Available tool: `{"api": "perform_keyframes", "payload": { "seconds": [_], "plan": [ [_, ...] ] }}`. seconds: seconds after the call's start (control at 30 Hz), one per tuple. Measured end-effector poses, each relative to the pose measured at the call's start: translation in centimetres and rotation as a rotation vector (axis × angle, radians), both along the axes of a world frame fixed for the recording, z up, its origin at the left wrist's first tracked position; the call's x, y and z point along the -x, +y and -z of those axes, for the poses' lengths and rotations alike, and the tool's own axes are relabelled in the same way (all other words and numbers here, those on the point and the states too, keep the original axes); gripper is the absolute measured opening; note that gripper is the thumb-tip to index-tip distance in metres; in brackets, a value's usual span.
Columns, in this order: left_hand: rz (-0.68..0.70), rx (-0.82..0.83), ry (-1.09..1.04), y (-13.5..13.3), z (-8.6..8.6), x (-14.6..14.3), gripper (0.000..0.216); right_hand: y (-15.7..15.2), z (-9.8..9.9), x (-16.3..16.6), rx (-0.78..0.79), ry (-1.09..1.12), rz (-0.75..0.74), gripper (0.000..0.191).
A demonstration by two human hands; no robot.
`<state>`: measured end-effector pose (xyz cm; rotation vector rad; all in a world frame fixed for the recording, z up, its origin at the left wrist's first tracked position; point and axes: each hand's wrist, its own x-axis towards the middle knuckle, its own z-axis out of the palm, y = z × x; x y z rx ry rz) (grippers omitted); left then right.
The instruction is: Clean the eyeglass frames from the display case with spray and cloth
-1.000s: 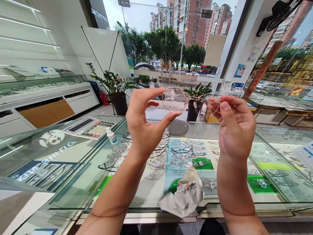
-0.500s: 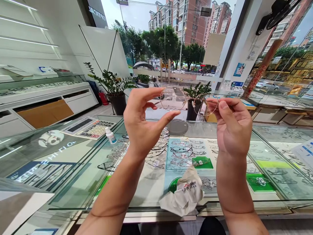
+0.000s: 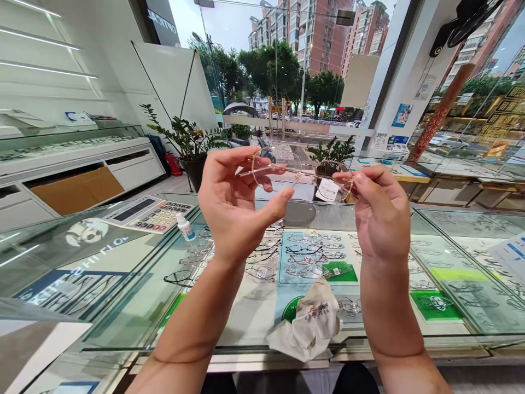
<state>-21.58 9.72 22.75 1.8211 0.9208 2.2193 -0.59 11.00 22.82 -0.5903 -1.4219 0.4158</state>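
Note:
Thin gold-rimmed eyeglasses (image 3: 302,164) are held up above the glass counter. My right hand (image 3: 381,210) pinches their right end between thumb and fingers. A white paper tag (image 3: 328,190) with writing shows at the right lens. By the left lens, my left hand (image 3: 235,202) has its thumb spread away from its fingers. Those fingers are beside or behind the left rim and a folded temple; whether they touch it I cannot tell. Below, a crumpled pale cleaning cloth (image 3: 314,323) with printing lies at the counter's front edge.
Rows of eyeglasses (image 3: 305,250) lie in the glass display counter (image 3: 246,314). A small white bottle (image 3: 186,226) and a large calculator (image 3: 147,212) stand on the left. Potted plants (image 3: 191,139) are beyond the counter, before the shop window.
The eyeglasses have shifted left and turned, bringing a temple and the white tag into clear view. Both hands have moved slightly left. The cloth lies where it was.

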Motion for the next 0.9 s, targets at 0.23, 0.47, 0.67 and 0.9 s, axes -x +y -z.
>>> {"api": "perform_keyframes", "payload": {
  "seconds": [0.23,0.47,0.67,0.9],
  "plan": [
    [0.275,0.159,-0.109,1.2,-0.1,0.3,0.068,-0.5,-0.1,0.1,-0.026,-0.048,-0.002,0.039],
    [0.760,0.553,-0.252,1.0,-0.1,-1.7,0.051,-0.2,0.0,1.3,-0.121,-0.158,-0.010,0.024],
    [0.914,0.688,-0.278,1.3,0.1,-1.9,0.050,0.4,0.2,1.2,-0.166,-0.146,0.027,0.023],
    [1.016,0.779,-0.198,1.4,0.5,-2.4,0.053,1.2,0.4,1.6,-0.278,-0.056,-0.123,0.018]
  ]
}}
